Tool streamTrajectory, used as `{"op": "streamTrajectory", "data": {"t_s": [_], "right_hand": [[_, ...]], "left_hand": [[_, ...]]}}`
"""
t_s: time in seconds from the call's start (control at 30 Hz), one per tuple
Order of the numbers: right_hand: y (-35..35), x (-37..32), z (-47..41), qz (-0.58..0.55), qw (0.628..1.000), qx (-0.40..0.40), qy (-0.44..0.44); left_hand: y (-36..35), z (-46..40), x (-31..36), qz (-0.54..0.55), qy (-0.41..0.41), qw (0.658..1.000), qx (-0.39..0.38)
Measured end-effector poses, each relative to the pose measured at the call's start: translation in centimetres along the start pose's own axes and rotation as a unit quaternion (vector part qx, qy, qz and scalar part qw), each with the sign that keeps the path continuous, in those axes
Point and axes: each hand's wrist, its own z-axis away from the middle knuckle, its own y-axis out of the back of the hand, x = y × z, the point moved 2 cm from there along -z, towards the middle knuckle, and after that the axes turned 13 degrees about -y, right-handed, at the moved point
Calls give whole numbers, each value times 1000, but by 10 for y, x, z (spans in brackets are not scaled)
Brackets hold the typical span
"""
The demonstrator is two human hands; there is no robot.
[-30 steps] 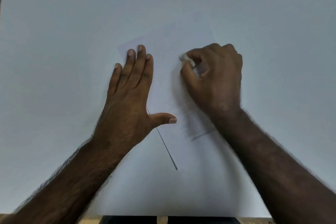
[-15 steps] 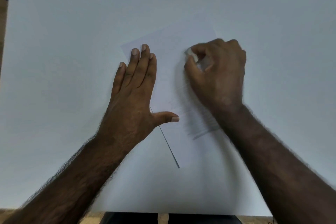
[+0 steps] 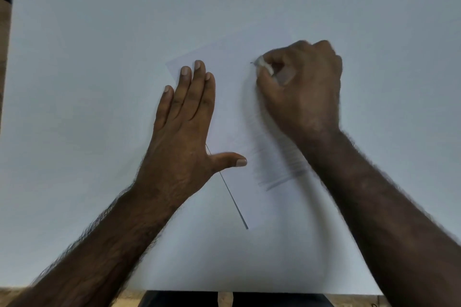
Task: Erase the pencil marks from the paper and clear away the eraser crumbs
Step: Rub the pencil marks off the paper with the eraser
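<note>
Eraser in my right hand, left hand flat on the paper.

My left hand (image 3: 185,129) lies open, fingers straight and together, thumb stuck out, pressing on the left part of the paper (image 3: 232,112). The sheet is white, sits at an angle on the pale worktop (image 3: 87,45) and is hard to tell from it; only its near left edge shows as a thin dark line. My right hand (image 3: 303,90) is curled into a fist, pinching a small whitish eraser (image 3: 265,65) against the upper part of the sheet. There's a patch of grey pencil marks (image 3: 279,169) lower down, blurry, nothing readable. Can't make out any crumbs.
</note>
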Motion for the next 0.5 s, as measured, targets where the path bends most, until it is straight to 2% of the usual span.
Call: {"op": "streamTrajectory", "data": {"t_s": [0.17,0.23,0.37,0.5], "right_hand": [[-10,-18,80,-27,988,-92,120],[-11,-14,87,-35,984,-102,141],[-4,-4,32,-16,999,-4,51],[-6,6,7,-50,999,0,4]], "left_hand": [[0,5,0,-7,2,999,32],[0,4,1,-13,-5,999,42],[-1,-1,1,-3,-12,1000,2],[-1,-2,0,-6,-10,1000,-1]]}}
